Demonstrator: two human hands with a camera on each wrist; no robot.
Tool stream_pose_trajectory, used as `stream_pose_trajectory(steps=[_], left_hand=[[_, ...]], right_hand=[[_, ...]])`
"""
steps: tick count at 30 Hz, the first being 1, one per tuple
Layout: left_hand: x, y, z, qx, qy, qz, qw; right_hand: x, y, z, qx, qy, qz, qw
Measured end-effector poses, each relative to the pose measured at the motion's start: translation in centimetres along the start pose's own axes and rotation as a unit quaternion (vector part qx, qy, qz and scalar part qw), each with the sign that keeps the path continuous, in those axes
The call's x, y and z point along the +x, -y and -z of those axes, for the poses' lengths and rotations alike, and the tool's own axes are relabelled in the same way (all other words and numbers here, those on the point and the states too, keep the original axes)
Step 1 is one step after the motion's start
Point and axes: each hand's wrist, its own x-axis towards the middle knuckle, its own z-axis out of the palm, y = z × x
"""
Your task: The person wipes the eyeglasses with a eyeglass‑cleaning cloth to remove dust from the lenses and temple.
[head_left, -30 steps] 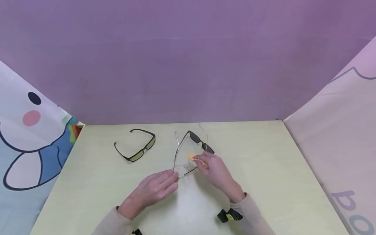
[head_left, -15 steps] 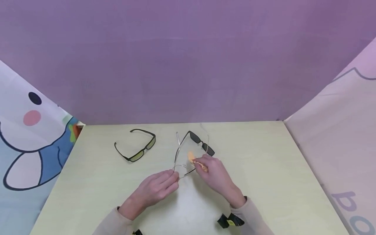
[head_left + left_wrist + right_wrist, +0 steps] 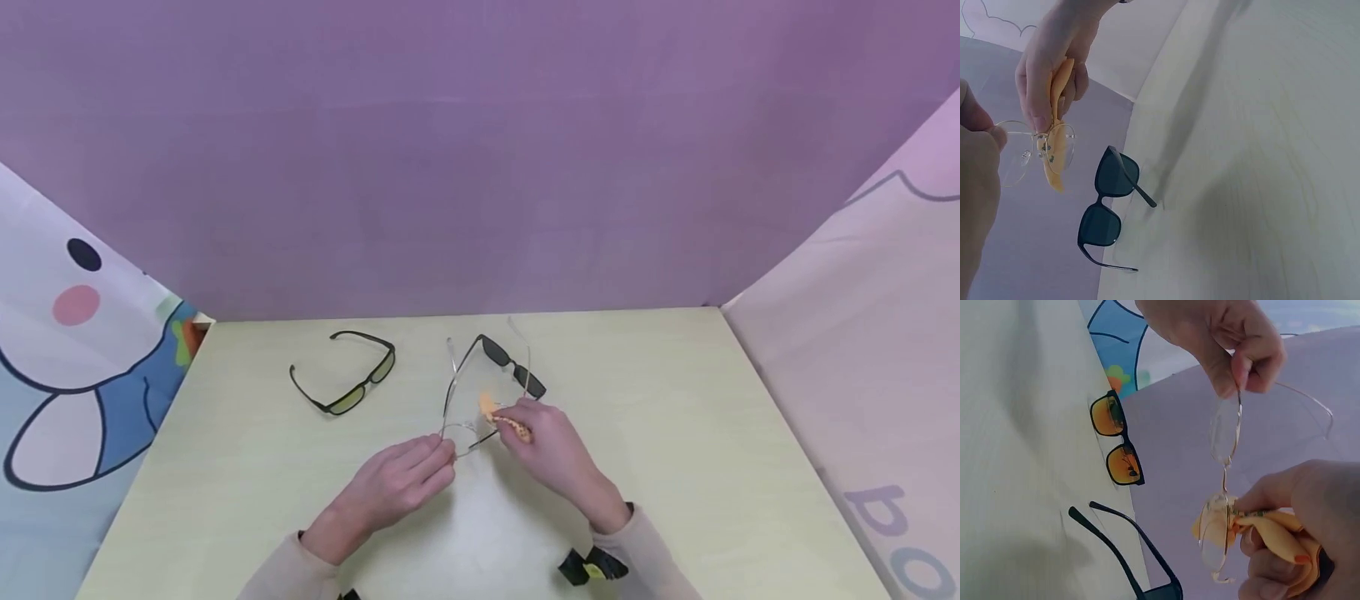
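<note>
Thin gold-rimmed eyeglasses (image 3: 1225, 434) hang above the table between both hands, temples pointing away in the head view. My left hand (image 3: 397, 479) pinches the rim of one lens between thumb and fingers. An orange patterned cloth (image 3: 1275, 534) is gripped in my right hand (image 3: 551, 442), its thumb and fingers pressing the cloth on the other lens. Part of that cloth shows through the lens in the left wrist view. Beyond the hands lie black sunglasses (image 3: 1100, 223) with dark lenses, temples unfolded.
Black-framed glasses with yellowish lenses (image 3: 350, 397) lie unfolded at the left of the pale table (image 3: 675, 400). A purple backdrop (image 3: 465, 208) rises behind the table. Printed cloth panels stand at both sides. A black strap (image 3: 592, 567) hangs by the right sleeve.
My right hand has shifted slightly toward the body along the lens, and the cloth's loose end now points more upward. The left hand keeps its hold in nearly the same spot.
</note>
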Motion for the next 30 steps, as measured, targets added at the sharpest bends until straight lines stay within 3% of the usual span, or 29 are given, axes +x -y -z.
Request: stream_pose_trajectory(steps=[5, 8, 10, 15, 22, 26, 30], left_hand=[[-0.25, -0.11, 0.08, 0.004, 0.010, 0.010, 0.9999], [-0.31, -0.12, 0.01, 0.002, 0.001, 0.011, 0.9999], [-0.31, -0.11, -0.01, 0.000, -0.002, 0.014, 0.9999], [-0.52, -0.24, 0.03, -0.007, 0.009, 0.029, 0.9995], [-0.72, -0.01, 0.13, -0.015, -0.003, 0.033, 0.9993], [-0.55, 0.19, 0.15, -0.002, -0.013, 0.022, 0.9997], [-0.51, 0.18, 0.22, 0.010, -0.006, 0.017, 0.9998]], right_hand=[[0.11, -0.49, -0.23, -0.057, -0.037, -0.015, 0.9976], [0.10, -0.59, -0.44, -0.087, -0.043, -0.029, 0.9948], [0.09, -0.50, -0.58, -0.078, -0.030, -0.029, 0.9961], [0.02, -0.24, -0.51, 0.003, -0.006, -0.021, 0.9998], [0.04, -0.48, -0.09, 0.023, -0.115, 0.032, 0.9926], [-0.03, -0.17, -0.30, -0.001, -0.083, 0.034, 0.9960], [0.01, -0.34, -0.49, -0.069, -0.064, 0.018, 0.9954]])
